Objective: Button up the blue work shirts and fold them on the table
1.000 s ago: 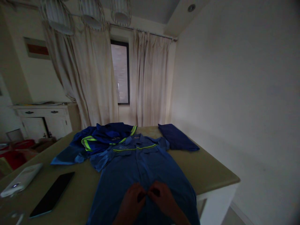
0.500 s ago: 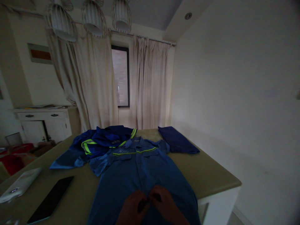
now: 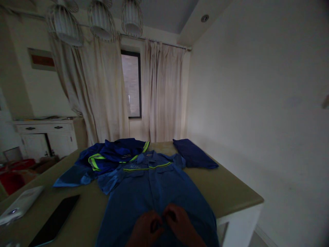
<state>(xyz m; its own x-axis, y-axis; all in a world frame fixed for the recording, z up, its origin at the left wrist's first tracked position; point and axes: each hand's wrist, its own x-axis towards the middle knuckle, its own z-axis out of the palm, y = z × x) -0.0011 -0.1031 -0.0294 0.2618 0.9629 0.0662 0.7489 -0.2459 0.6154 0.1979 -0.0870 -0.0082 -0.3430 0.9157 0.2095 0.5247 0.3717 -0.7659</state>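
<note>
A blue short-sleeved work shirt (image 3: 144,192) lies spread front up on the table, its collar pointing away from me. It has a yellow-green stripe across the chest and a button front down the middle. My left hand (image 3: 147,224) and my right hand (image 3: 180,221) are low on that front, side by side, fingers curled into pinches on the shirt's front edge. The fingertips almost meet; any button between them is too dark and small to make out.
Crumpled blue garments (image 3: 113,152) with yellow-green bands lie at the far left of the table (image 3: 236,192). A folded dark blue garment (image 3: 194,154) is at the far right. On the left are a black phone (image 3: 55,219) and a white object (image 3: 22,206).
My fingertips have drawn slightly apart at the shirt front, the left hand a little lower. The whole view has shifted slightly; the shirt stays in place.
</note>
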